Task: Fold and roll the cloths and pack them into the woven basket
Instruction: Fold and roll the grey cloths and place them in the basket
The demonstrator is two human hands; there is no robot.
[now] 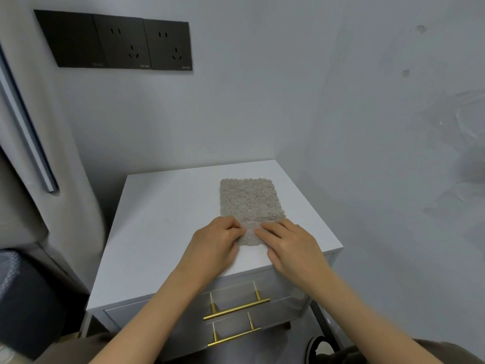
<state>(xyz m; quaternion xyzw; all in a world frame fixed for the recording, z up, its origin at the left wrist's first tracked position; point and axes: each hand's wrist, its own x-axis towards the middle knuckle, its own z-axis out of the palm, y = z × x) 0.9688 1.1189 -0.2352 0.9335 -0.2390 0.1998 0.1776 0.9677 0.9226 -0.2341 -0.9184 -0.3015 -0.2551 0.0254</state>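
The left hand (217, 243) pinches the cloth (249, 200) at its near edge, the right hand (291, 245) presses flatter; best rolled tight, level, toward the far end.

The desk (162, 219) was a small white unit with a flat, matte top, set into a corner with its back and right edges close to the walls. Its front carried two pale drawers (236, 290), each with a slim brass bar handle (236, 308). One thing lay directly on the top: a beige, nubbly cloth (249, 203), spread flat as a rectangle on the right half, its long sides running front to back. The cloth's far end stopped short of the back edge; its near end lay close to the front edge. The left half showed bare white surface.
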